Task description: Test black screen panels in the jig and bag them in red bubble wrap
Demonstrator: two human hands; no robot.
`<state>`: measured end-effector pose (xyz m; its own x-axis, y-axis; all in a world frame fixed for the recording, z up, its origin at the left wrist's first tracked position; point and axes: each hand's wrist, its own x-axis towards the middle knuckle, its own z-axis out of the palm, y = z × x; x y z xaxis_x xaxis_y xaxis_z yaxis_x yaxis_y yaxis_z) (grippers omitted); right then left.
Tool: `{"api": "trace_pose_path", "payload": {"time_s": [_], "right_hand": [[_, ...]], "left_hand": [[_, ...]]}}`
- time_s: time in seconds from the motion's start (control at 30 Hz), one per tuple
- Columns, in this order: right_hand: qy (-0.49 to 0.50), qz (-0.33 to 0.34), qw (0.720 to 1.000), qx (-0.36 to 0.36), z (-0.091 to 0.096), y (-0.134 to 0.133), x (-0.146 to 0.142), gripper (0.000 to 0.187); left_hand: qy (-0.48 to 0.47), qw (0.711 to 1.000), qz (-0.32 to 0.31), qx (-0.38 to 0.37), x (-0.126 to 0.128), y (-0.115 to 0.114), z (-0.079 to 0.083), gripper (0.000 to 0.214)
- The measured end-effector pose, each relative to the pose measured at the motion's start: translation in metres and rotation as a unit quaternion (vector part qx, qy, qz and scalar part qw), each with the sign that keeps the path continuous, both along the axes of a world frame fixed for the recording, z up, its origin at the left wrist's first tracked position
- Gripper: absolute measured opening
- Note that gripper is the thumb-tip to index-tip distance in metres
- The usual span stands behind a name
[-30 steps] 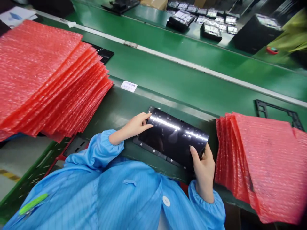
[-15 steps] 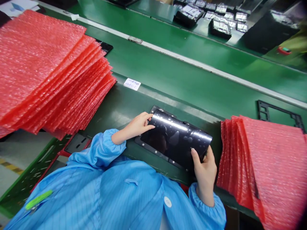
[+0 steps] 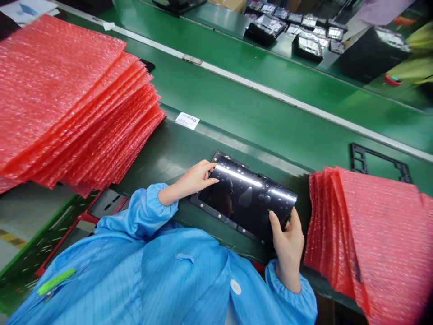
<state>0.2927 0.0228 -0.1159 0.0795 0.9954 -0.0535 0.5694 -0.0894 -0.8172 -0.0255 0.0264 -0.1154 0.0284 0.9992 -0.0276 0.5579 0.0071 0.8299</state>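
Observation:
A glossy black display panel (image 3: pixel 246 198) with bubbles under its film is bowed slightly and lies over a black frame (image 3: pixel 206 205) with metal studs along its edge. My left hand (image 3: pixel 194 178) grips the panel's left end, fingertips curled over the edge. My right hand (image 3: pixel 287 239) holds the lower right corner, thumb on the glossy face and fingers behind. The panel's underside is hidden. Stacks of red bubble bags lie on both sides: one (image 3: pixel 71 99) past my left hand, another (image 3: pixel 372 239) close to my right hand.
A white paper label (image 3: pixel 187 120) lies on the dark green bench beyond the panel. An empty black frame (image 3: pixel 379 162) sits behind the right stack. A green conveyor belt (image 3: pixel 257 104) with a white strip runs across; foil-wrapped items (image 3: pixel 304 38) stand farther back.
The view has shifted slightly, moving the stacks and the far black frame within the picture. My hands still hold the panel in about the same place.

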Motion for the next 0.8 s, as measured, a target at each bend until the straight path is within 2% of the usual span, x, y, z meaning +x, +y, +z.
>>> {"api": "trace_pose_path", "payload": {"time_s": [0.13, 0.2, 0.33, 0.57, 0.67, 0.8], "right_hand": [[-0.039, 0.001, 0.999, 0.01, 0.0, -0.001, 0.001, 0.072], [-0.079, 0.003, 0.997, 0.01, 0.0, -0.001, 0.003, 0.076], [-0.133, 0.03, 0.991, -0.004, -0.002, 0.002, 0.008, 0.085], [-0.168, 0.062, 0.984, -0.001, -0.005, 0.012, 0.011, 0.08], [-0.242, 0.083, 0.967, -0.014, -0.002, 0.014, 0.011, 0.079], [-0.394, 0.106, 0.912, 0.024, 0.002, 0.019, 0.011, 0.078]], "left_hand": [[0.053, 0.999, -0.001, -0.003, 0.004, -0.004, 0.004, 0.041], [0.141, 0.99, 0.008, 0.0, 0.008, -0.01, 0.008, 0.046], [0.318, 0.948, 0.024, -0.004, 0.018, -0.022, 0.009, 0.05], [0.371, 0.928, 0.019, 0.024, 0.023, -0.025, -0.001, 0.045], [0.391, 0.92, 0.017, 0.016, 0.023, -0.024, 0.003, 0.046], [0.428, 0.904, 0.001, 0.014, 0.024, -0.02, 0.009, 0.046]]}}
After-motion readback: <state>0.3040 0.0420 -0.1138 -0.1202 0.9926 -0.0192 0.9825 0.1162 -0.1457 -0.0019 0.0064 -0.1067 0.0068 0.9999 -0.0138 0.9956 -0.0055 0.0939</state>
